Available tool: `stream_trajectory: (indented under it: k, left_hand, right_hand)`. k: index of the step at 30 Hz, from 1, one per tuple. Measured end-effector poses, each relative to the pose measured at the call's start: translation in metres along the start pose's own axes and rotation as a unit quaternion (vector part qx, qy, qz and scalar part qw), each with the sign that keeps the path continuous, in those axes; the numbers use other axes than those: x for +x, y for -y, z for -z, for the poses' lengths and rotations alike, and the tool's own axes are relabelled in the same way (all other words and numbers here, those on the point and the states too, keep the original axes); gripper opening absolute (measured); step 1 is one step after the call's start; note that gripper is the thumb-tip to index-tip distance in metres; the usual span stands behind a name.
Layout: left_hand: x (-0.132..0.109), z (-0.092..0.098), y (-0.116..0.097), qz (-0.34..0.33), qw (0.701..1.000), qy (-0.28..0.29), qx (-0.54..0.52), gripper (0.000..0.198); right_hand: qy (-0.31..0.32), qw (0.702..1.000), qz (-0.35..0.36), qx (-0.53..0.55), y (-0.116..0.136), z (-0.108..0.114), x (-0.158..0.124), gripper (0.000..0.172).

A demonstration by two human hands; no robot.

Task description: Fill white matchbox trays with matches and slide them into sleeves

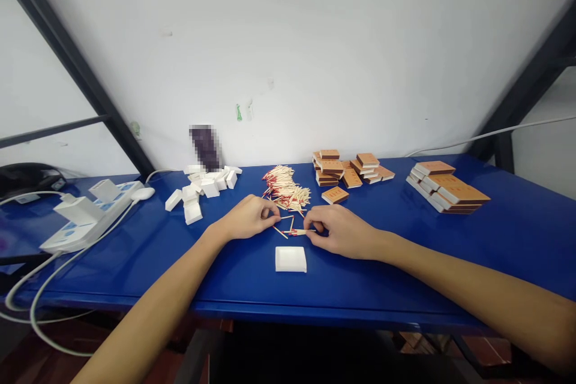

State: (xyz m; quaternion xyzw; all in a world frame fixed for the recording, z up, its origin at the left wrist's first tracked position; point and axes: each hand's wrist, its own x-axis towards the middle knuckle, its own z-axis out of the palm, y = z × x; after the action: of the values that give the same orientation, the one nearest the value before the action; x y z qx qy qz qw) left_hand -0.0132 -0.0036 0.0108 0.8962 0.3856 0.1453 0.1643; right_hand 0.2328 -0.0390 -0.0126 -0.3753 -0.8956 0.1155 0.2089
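Note:
My left hand (255, 216) is closed in a pinch, with a matchstick (287, 218) reaching right from its fingertips. Facing it, my right hand (335, 229) pinches a few red-tipped matchsticks (294, 232), their heads pointing left. A loose matchstick (280, 232) slants on the table between the two hands. Just behind them lies a large heap of matches (285, 187) with red heads. In front of my hands sits a white inner matchbox tray (290, 258), open side up.
White trays (209, 186) are piled at the back left, near a pixelated dark object (206, 147). Brown matchboxes (330, 167) stand in piles at the back, with another stack (450, 187) at right. A power strip (76, 234) with cables occupies the blue table's (243, 288) left end.

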Motion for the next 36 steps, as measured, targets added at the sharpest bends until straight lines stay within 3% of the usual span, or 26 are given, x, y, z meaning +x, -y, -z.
stream_trajectory:
  k: [5,10,14,18,24,32,36]
  left_hand:
    - [0.0,-0.003,-0.001,-0.029,1.0,0.011,-0.007,0.022]
    - [-0.004,0.0,-0.008,-0.097,0.995,0.012,0.013,0.044]
    - [-0.004,-0.002,-0.016,-0.124,0.991,0.019,0.048,0.044]
    - [-0.003,-0.005,-0.016,-0.119,0.99,0.008,0.077,0.033]
    - [-0.002,-0.004,-0.01,-0.106,0.994,0.002,0.039,0.017]
    - [-0.001,0.001,-0.005,-0.07,0.994,-0.006,0.089,0.017]
    - [-0.001,0.001,0.0,-0.028,0.997,-0.042,0.059,0.022]
  right_hand:
    - [-0.002,1.0,-0.004,0.0,-0.001,-0.002,0.0,0.006]
    - [-0.002,1.0,-0.002,0.001,0.0,0.0,0.001,0.007]
    - [0.0,1.0,-0.003,0.005,0.001,0.0,0.001,0.008]
    - [0.001,1.0,-0.003,0.006,0.001,0.0,0.001,0.008]
    - [0.001,1.0,-0.003,0.008,0.001,0.0,0.001,0.006]
    - [0.011,1.0,-0.013,-0.001,0.003,0.004,0.0,0.006]
    - [0.011,1.0,-0.019,-0.012,0.002,0.004,0.0,0.006]
